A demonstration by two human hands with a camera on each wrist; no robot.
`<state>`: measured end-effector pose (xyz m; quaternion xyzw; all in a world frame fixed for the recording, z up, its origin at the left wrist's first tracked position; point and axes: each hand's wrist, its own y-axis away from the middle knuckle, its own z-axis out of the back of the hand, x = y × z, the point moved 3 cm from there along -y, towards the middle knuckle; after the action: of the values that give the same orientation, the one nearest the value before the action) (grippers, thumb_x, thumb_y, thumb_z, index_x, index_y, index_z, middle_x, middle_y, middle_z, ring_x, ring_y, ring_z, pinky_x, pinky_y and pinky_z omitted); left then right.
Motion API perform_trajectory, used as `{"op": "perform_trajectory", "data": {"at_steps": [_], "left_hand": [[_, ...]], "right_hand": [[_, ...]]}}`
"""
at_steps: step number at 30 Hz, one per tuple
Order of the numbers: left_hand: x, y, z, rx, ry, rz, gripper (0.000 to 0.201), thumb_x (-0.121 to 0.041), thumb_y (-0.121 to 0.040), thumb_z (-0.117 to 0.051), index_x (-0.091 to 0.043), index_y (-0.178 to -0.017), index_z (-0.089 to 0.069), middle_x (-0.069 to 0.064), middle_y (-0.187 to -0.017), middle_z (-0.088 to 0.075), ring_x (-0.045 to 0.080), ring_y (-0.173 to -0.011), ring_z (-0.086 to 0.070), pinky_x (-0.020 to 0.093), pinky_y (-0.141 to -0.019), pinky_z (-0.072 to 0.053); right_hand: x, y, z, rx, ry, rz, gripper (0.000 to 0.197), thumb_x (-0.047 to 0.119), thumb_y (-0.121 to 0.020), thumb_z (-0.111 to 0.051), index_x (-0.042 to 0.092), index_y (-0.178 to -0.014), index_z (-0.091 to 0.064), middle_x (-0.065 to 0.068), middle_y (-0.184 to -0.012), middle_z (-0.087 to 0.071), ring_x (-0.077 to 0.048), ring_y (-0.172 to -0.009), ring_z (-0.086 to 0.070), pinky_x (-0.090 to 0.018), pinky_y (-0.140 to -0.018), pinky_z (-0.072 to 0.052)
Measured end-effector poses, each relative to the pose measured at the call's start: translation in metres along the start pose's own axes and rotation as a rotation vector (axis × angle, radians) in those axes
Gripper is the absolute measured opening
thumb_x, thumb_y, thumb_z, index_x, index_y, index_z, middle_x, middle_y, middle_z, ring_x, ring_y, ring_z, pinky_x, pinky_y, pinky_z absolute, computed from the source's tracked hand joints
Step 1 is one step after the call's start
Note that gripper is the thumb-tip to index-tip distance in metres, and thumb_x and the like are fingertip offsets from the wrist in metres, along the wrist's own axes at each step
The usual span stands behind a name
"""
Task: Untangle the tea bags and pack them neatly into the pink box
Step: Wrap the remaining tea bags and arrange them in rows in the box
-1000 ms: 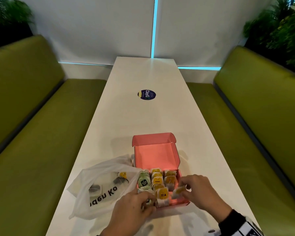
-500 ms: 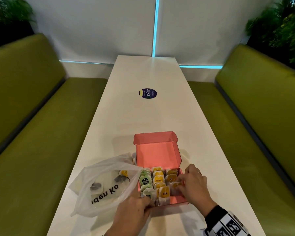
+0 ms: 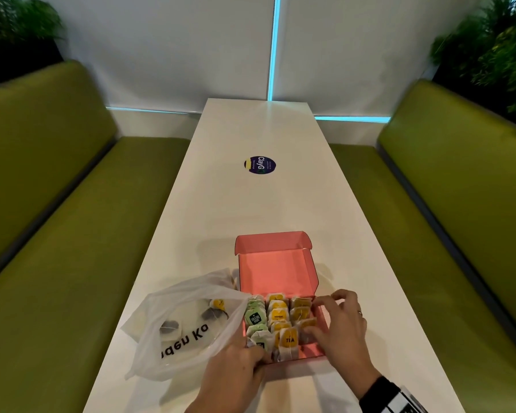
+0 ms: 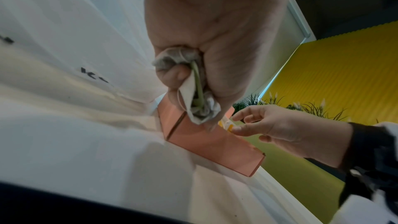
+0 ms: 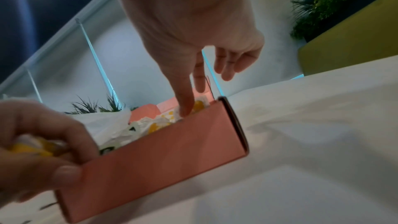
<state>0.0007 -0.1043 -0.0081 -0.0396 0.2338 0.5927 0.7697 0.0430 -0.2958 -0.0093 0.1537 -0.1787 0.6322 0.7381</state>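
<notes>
A long white table point(image 3: 256, 204) runs from 6 o'clock up toward 12 o'clock, ending at a pale wall point(image 3: 191, 46). A round dark sticker point(image 3: 259, 165) lies near the table's middle. Green padded benches flank it, one at 9 o'clock point(image 3: 57, 234) and one at 3 o'clock point(image 3: 459, 219). A glowing blue light strip point(image 3: 277, 46) stands upright at 12 o'clock. Leafy plants sit at 10 o'clock point(image 3: 15, 28) and 2 o'clock point(image 3: 495, 55).
</notes>
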Motion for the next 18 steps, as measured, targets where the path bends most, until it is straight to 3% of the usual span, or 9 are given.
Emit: {"op": "perform_trajectory", "data": {"at_steps": [2,4,6,9,11,14,18], "left_hand": [[0.000,0.000,-0.001,0.009,0.004,0.003,0.030,-0.039,-0.090,-0.046,-0.037,-0.116,-0.059,-0.008,-0.122,-0.055,0.012,-0.111,-0.052,0.021,-0.083,-0.042],[0.000,0.000,-0.001,0.012,-0.001,0.003,0.031,-0.039,-0.090,-0.046,-0.036,-0.117,-0.059,-0.007,-0.123,-0.054,0.013,-0.112,-0.051,0.021,-0.084,-0.042],[-0.001,0.000,0.000,0.008,-0.002,0.002,0.031,-0.038,-0.089,-0.046,-0.036,-0.118,-0.059,-0.007,-0.124,-0.053,0.013,-0.113,-0.050,0.020,-0.084,-0.041],[-0.001,0.000,0.000,0.012,0.013,-0.005,0.030,-0.036,-0.089,-0.047,-0.036,-0.116,-0.060,-0.007,-0.122,-0.054,0.013,-0.111,-0.051,0.021,-0.084,-0.041],[0.000,0.000,0.000,0.020,0.038,-0.009,0.029,-0.037,-0.089,-0.048,-0.037,-0.115,-0.061,-0.006,-0.121,-0.055,0.013,-0.111,-0.052,0.021,-0.084,-0.042],[0.000,0.000,0.000,0.023,0.049,-0.020,0.029,-0.040,-0.089,-0.049,-0.039,-0.116,-0.061,-0.005,-0.123,-0.052,0.013,-0.111,-0.051,0.021,-0.086,-0.043],[0.000,-0.001,0.000,0.036,0.074,-0.026,0.029,-0.041,-0.089,-0.049,-0.039,-0.114,-0.062,-0.006,-0.119,-0.057,0.013,-0.110,-0.052,0.023,-0.088,-0.042]], "right_hand": [[-0.002,0.008,0.000,-0.026,0.054,-0.003,0.035,0.018,-0.056,-0.085,0.020,-0.088,-0.069,-0.008,-0.110,-0.048,-0.029,-0.095,-0.056,-0.042,-0.076,-0.045],[-0.004,0.015,-0.006,0.033,0.156,0.009,0.033,0.016,-0.041,-0.091,0.020,-0.066,-0.069,-0.011,-0.098,-0.058,-0.031,-0.078,-0.063,-0.041,-0.059,-0.049],[-0.007,0.017,-0.015,0.072,0.229,-0.020,0.028,0.017,-0.039,-0.090,0.020,-0.056,-0.068,-0.012,-0.096,-0.063,-0.032,-0.075,-0.064,-0.040,-0.055,-0.049],[0.000,0.016,-0.019,0.070,0.278,-0.066,0.012,0.030,-0.068,-0.076,0.020,-0.071,-0.074,-0.011,-0.123,-0.058,-0.033,-0.100,-0.059,-0.042,-0.072,-0.048],[0.005,0.012,-0.024,0.085,0.304,-0.054,0.022,0.035,-0.086,-0.057,0.021,-0.093,-0.072,-0.007,-0.145,-0.039,-0.029,-0.119,-0.047,-0.039,-0.087,-0.042],[0.010,0.007,-0.022,0.139,0.304,-0.086,0.032,0.035,-0.090,-0.048,0.023,-0.117,-0.060,0.000,-0.153,-0.021,-0.023,-0.130,-0.034,-0.036,-0.096,-0.036],[0.010,0.006,-0.025,0.141,0.255,-0.118,0.033,0.040,-0.088,-0.051,0.029,-0.118,-0.058,0.004,-0.152,-0.021,-0.021,-0.131,-0.031,-0.035,-0.097,-0.034]]}}
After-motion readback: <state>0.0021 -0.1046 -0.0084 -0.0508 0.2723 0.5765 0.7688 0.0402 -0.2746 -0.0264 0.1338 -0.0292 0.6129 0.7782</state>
